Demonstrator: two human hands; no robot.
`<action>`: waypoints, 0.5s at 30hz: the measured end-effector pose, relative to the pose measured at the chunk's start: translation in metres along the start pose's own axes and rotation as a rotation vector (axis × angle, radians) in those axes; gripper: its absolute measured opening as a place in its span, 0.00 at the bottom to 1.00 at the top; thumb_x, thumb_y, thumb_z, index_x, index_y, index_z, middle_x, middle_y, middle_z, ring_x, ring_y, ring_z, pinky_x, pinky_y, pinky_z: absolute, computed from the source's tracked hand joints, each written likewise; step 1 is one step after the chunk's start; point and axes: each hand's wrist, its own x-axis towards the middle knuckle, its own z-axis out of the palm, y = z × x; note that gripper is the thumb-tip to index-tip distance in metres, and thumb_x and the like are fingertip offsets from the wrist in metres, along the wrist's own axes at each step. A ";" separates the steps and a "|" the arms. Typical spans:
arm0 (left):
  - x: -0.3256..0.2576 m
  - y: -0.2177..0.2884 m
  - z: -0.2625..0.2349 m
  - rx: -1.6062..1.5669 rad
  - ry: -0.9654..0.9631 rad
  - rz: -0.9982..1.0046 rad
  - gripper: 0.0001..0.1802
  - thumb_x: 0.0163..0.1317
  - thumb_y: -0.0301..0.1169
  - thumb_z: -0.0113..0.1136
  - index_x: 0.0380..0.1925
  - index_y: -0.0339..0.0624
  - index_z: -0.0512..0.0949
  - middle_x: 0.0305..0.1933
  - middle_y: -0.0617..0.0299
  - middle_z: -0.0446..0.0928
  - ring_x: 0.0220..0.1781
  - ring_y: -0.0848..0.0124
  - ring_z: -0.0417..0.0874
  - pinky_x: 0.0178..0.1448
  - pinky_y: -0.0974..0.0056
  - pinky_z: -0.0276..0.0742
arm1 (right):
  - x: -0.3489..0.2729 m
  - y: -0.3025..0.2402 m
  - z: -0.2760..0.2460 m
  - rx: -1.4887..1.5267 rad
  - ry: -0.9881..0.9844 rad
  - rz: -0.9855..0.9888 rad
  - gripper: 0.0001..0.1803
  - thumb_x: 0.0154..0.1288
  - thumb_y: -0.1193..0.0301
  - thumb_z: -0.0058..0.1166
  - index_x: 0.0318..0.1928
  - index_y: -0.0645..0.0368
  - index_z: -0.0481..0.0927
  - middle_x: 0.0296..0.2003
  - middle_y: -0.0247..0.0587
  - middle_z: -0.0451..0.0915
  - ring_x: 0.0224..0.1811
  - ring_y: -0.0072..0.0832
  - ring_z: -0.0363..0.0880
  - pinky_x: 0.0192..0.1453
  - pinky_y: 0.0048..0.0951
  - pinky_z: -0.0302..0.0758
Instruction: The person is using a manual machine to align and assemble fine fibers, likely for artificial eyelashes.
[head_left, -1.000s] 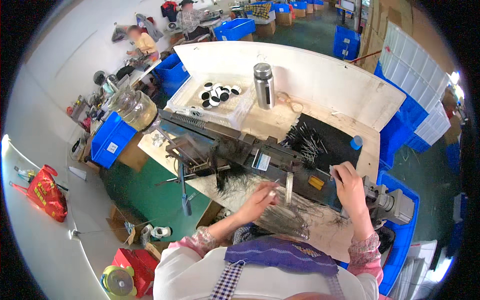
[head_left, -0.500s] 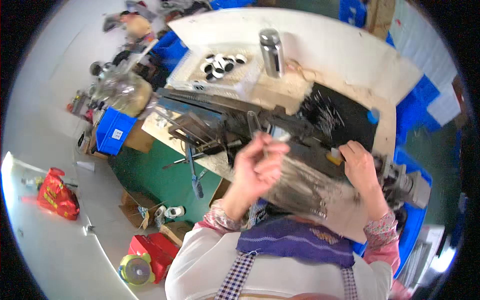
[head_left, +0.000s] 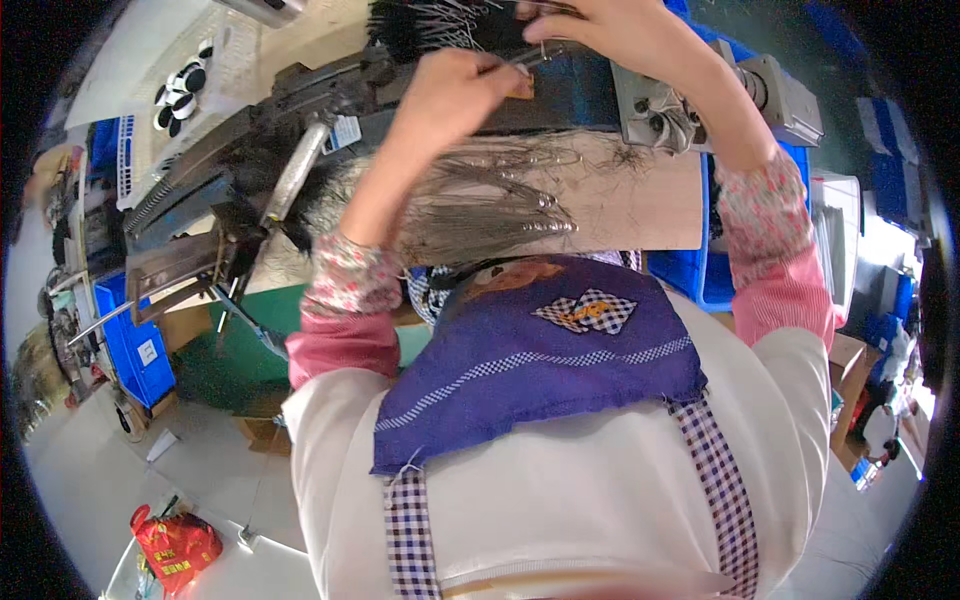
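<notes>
My left hand [head_left: 450, 100] is closed, its fingertips pressed together beside a small yellow piece [head_left: 523, 88] on the dark machine bed [head_left: 570, 95]. Whatever it pinches is too small to make out. Just beyond, my right hand [head_left: 590, 32] is bent inward with curled fingers, close to a short thin metal part [head_left: 546, 52]; I cannot tell what is in its grip. A pile of black-bristled brushes with twisted wire stems [head_left: 445, 22] lies at the far side, near both hands. Between the machine and my apron lie several bundles of thin wires [head_left: 510, 195] on the wooden bench.
A metal clamp-like fixture [head_left: 672, 118] sits at the right by a blue bin [head_left: 712, 275]. At left stand a long machine frame [head_left: 215, 150] and a white basket [head_left: 225, 60] holding black-and-white round caps [head_left: 180, 95]. Part of a steel flask [head_left: 262, 8] shows at the top.
The view has tilted and turned, so the bench sits higher. My left hand has gone from above the wires to the yellow piece; my right hand has moved off it toward the brushes.
</notes>
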 end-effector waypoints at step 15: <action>-0.064 0.024 -0.047 0.715 0.931 0.523 0.06 0.53 0.25 0.62 0.33 0.44 0.83 0.37 0.65 0.76 0.37 0.63 0.75 0.43 0.59 0.71 | 0.018 -0.023 0.056 0.249 0.267 -0.215 0.09 0.54 0.74 0.57 0.37 0.63 0.79 0.33 0.44 0.79 0.37 0.44 0.79 0.43 0.38 0.76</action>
